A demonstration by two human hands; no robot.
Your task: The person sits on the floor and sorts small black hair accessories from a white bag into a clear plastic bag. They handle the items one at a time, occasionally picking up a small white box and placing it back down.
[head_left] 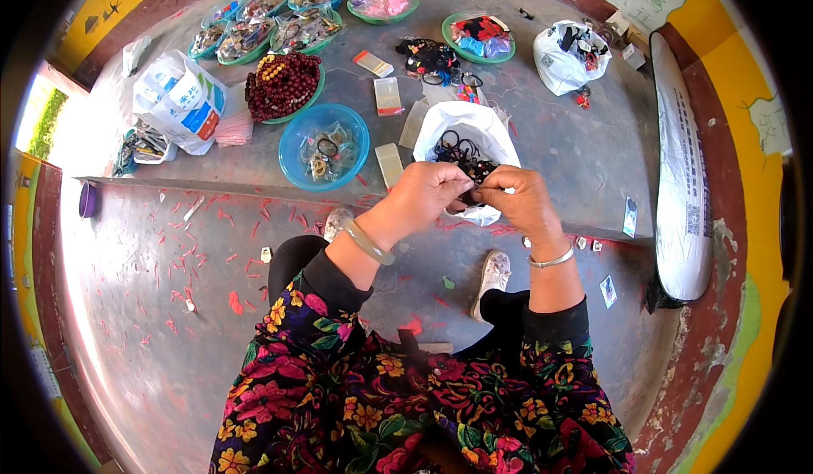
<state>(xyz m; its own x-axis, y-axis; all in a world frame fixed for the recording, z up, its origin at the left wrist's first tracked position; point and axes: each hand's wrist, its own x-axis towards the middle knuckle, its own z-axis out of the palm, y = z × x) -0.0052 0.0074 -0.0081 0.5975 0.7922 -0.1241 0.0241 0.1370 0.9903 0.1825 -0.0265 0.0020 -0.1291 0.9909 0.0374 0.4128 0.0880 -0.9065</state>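
Both hands meet over the open white plastic bag [489, 121], which stands near the edge of the raised concrete ledge. Black hair ties [458, 149] lie inside the bag, some with their loops standing up. My left hand [421, 193] is closed, its thumb and fingertips pinched together. Against it, my right hand [518, 194] pinches in the same way, fingertips almost touching the left ones. Something small and dark shows between them, but the fingers cover most of it. Left of the hands sits a blue plastic bowl [285, 154] holding small clear packets and a dark ring-shaped band.
Dark red beads [284, 87] fill a green dish behind the blue bowl. Several bowls of small goods stand at the far left. Small boxes [388, 97] and black hair ties [429, 56] lie beyond the bag. Another filled white bag [569, 60] stands at right, near a long white sack [680, 169].
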